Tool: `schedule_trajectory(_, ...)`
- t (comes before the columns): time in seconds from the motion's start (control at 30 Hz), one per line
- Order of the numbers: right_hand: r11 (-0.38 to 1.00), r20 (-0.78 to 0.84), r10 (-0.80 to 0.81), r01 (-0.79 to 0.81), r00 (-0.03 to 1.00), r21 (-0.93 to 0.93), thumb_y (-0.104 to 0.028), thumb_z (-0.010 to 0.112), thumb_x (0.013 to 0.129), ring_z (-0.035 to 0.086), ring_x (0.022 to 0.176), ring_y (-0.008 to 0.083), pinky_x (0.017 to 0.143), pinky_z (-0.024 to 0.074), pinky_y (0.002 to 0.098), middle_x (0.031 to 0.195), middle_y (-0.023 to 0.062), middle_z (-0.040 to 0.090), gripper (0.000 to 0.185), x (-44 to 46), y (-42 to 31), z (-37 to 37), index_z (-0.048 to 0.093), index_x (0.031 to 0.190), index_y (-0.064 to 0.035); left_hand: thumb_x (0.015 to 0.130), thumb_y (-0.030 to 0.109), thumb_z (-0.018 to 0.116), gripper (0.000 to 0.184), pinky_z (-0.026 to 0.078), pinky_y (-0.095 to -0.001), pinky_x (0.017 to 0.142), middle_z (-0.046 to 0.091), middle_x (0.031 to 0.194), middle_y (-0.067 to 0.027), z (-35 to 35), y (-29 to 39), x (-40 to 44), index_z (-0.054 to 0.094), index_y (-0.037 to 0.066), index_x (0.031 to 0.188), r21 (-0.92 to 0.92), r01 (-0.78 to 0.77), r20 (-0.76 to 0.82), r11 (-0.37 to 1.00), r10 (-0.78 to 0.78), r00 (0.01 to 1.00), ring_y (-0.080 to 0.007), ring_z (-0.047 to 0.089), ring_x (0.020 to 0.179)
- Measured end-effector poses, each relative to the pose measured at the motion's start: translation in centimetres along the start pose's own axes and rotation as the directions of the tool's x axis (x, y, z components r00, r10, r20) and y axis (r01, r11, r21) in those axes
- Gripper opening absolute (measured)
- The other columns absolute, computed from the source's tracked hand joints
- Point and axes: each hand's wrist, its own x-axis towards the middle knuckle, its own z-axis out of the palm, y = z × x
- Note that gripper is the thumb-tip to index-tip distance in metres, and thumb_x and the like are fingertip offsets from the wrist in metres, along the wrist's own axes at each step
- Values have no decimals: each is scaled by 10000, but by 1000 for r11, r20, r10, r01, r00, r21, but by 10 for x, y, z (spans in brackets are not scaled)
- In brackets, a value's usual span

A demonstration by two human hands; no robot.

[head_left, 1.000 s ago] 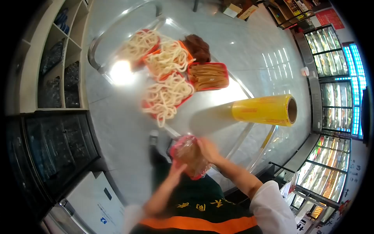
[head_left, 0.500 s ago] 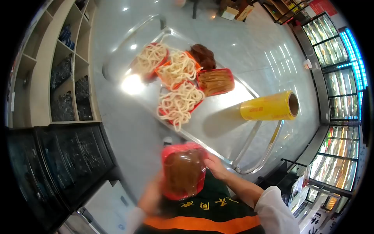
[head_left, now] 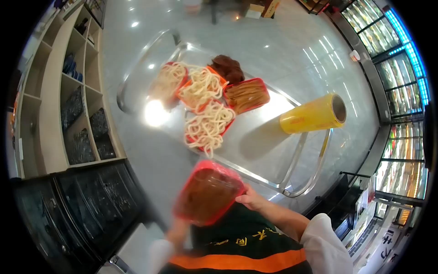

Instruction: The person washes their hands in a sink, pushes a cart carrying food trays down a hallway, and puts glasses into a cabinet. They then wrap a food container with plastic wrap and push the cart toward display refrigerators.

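Note:
A red tray (head_left: 210,192) of flat brown strips, covered with clear film, is tilted in front of my apron. My right hand (head_left: 252,199) grips its right edge, the thumb on the rim. At the lower left corner my left hand (head_left: 179,230) holds the tray, blurred and with its fingers mostly hidden. Beyond it, on a metal cart top (head_left: 255,150), lie trays of thick white noodles (head_left: 210,125), an open red tray of brown strips (head_left: 247,96) and a dark brown heap (head_left: 227,68). A yellow roll of wrap (head_left: 312,114) stands at the right of the cart.
Metal rails (head_left: 315,173) edge the cart. Shelving (head_left: 86,100) and dark cabinets (head_left: 96,196) line the left side. Glass-door coolers (head_left: 399,86) run along the right. Cardboard boxes (head_left: 262,9) sit on the floor at the back.
The wrapped tray has turned and tilted, its lower end swinging left. My left hand has moved down with it, while my right hand stays on the right edge. The view has shifted slightly.

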Motion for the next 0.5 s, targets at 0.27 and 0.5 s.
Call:
schedule_trajectory(0.27, 984, -4, 87, -87, 996, -155, -205, 591, 699, 488, 852, 127, 757, 409, 272, 958, 51, 528, 449, -2, 17, 2, 463, 1078, -2, 685, 493, 587, 714, 327, -363, 914, 462, 1149, -85, 51, 111, 0, 351, 57, 1199, 295, 8, 286, 956, -96, 953, -202, 429, 1066)
schedule_trajectory(0.5, 931, 119, 366, -362, 923, -54, -166, 562, 697, 460, 930, 136, 821, 376, 281, 1018, 67, 506, 463, -8, 14, -21, 449, 1111, 6, 603, 297, 699, 751, 360, -350, 899, 439, 1188, -112, 60, 44, -6, 350, 42, 1217, -85, 323, 301, 943, -284, 910, -221, 434, 1083)
